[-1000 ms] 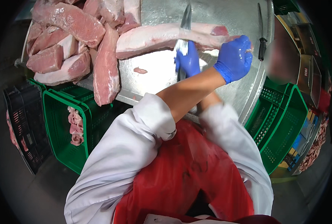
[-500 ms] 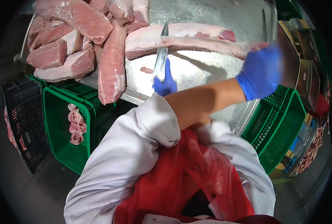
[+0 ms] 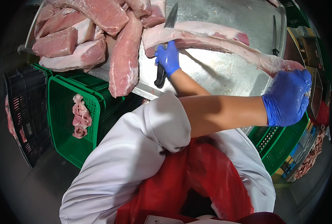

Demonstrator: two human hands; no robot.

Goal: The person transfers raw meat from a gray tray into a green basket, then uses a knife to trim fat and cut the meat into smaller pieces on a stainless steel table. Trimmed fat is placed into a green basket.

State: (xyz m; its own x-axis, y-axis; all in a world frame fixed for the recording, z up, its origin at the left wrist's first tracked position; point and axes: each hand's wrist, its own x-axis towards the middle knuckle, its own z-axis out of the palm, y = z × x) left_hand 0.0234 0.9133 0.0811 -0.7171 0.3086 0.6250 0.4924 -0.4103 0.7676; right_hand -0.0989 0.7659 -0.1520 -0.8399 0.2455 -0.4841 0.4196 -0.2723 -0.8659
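Note:
My arms are crossed, the left forearm over the right. My left hand (image 3: 287,97), in a blue glove, is closed on the end of a long pale meat strip (image 3: 244,58) at the right, stretching past the table's edge. The strip runs left to the end of a long slab of meat (image 3: 211,28) and seems joined there. My right hand (image 3: 168,58), also gloved, grips the black handle of a knife (image 3: 159,77) beside that left end. Its blade points away from me; the meat covers its middle, and the tip shows beyond.
Several large meat pieces (image 3: 70,43) are piled left on the metal table (image 3: 226,78). A green crate (image 3: 67,145) holds trimmings, beside a black crate (image 3: 27,119). Another green crate (image 3: 282,149) stands right, below my left hand. A thin dark rod-like tool (image 3: 274,35) lies far right.
My left hand has moved right and toward me, drawing the strip's end along. My right hand has pushed the knife farther away, up to the meat. The whole view has shifted slightly.

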